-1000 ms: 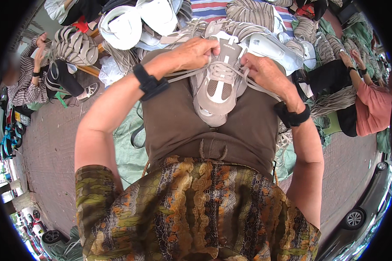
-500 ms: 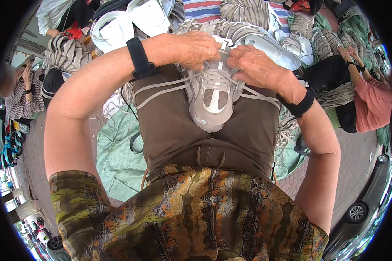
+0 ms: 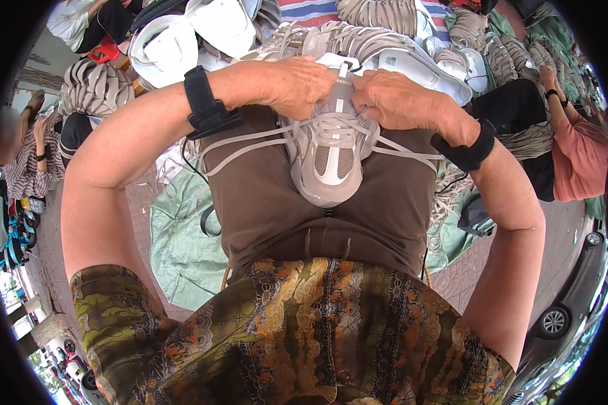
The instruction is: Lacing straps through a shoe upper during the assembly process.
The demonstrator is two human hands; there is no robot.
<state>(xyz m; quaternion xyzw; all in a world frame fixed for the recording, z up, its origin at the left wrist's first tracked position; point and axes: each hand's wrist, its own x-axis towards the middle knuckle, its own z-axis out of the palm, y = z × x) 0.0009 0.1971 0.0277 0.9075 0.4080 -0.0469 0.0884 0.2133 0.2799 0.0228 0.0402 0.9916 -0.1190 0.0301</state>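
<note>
A grey-beige sneaker upper (image 3: 325,172) rests on my lap between my thighs, its toe toward me. Pale shoelaces (image 3: 246,150) cross its front, and long loose loops hang out to both sides over my trousers. My left hand (image 3: 300,88) is closed at the left edge of the upper beside the tongue (image 3: 342,94). On the opposite edge my right hand (image 3: 400,98) pinches close to the top eyelets. Curled fingers hide exactly what each hand grips, lace or edge. White lining shows at the upper's far opening.
Stacked beige uppers (image 3: 378,17) and white-lined pieces (image 3: 219,27) lie beyond my knees on a striped cloth (image 3: 307,9). Green sheeting (image 3: 182,236) covers ground beside me. Other people sit to the left and right, one in a pink top (image 3: 580,158). A parked car (image 3: 567,297) stands at right.
Both my elbows have swung slightly outward. My hands stay at the tongue's two sides, with the left fingers more curled. The sneaker upper has hardly moved.
</note>
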